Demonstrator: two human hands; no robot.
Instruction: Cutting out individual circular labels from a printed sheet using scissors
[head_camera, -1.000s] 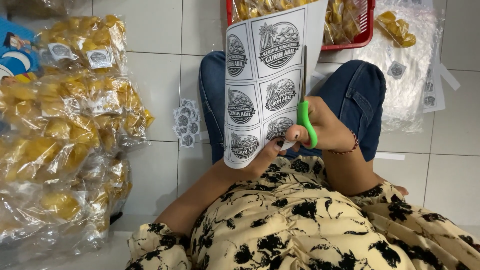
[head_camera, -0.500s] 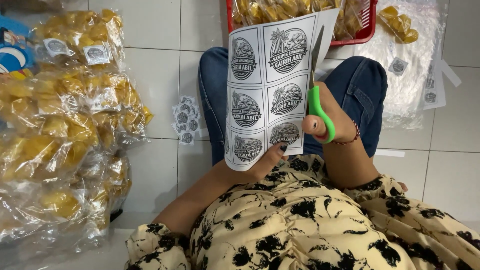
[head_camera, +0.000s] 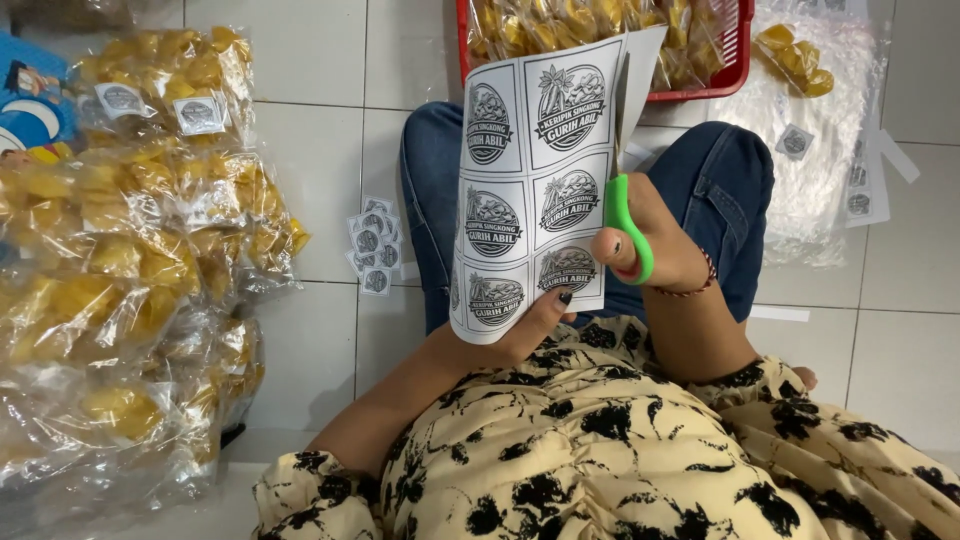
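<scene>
A white sheet of labels (head_camera: 530, 190) stands nearly upright over the person's lap, printed in black with round emblems set in a grid of rectangles, two columns showing. Its right edge is partly split off into a narrow strip that leans away at the top. The left hand (head_camera: 520, 330) pinches the sheet's lower edge, thumb with a dark nail on the front, fingers behind. The right hand (head_camera: 650, 245) is closed through the green handles of a pair of scissors (head_camera: 622, 200), whose blade runs up along the cut line between the sheet and the strip; how far the blades are parted is hard to tell, since they are seen nearly edge-on.

Under the sheet are blue jeans (head_camera: 720, 190) and, nearer the camera, a cream blouse (head_camera: 600, 450) with black floral blotches (a thin beaded bracelet sits at the right wrist).

On the white tiled floor (head_camera: 310, 130) just left of the knee lies a small heap of cut labels (head_camera: 373, 250), square and grey-printed. Farther left, clear bags of yellow chips (head_camera: 130, 250) are piled up, a few with the same square label stuck on. Beyond the knees stands a red plastic basket (head_camera: 735, 70) holding more such bags. To the right lies a stack of empty clear bags (head_camera: 820, 170), some already labelled, with one filled bag on top.
</scene>
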